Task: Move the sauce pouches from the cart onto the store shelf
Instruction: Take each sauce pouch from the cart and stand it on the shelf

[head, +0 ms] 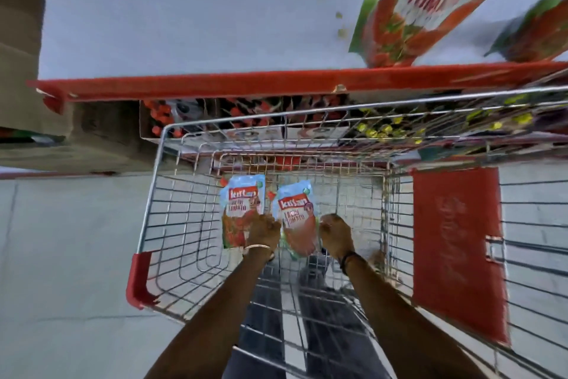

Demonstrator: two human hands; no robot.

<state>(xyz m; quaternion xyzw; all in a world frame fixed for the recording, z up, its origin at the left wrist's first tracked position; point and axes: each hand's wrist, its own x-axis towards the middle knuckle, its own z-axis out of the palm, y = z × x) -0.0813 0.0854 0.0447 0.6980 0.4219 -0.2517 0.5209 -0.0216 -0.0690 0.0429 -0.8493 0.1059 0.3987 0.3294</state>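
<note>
Light: even, flat, soft shadows | Blur: pouches on shelf point(430, 7) above the cart point(159, 163) smeared; edges bowed by wide-angle | Focus: cart centre sharpest

Pale grey floor tiles point(61, 255) run up to a brown cardboard box point(21, 40) at the left, while bottles with red caps point(159, 117) and yellow caps point(378, 129) crowd the dim lower rack.

Cardboard box point(18, 50) noted by me at the far left, brown, plain-sided. Right of the box, at a lower level, I see red-capped bottles point(161, 117) in a row, blurred. Further right of the box, yellow-capped items point(384, 129), also blurred. Below the box, pale grey floor point(61, 255).
</note>
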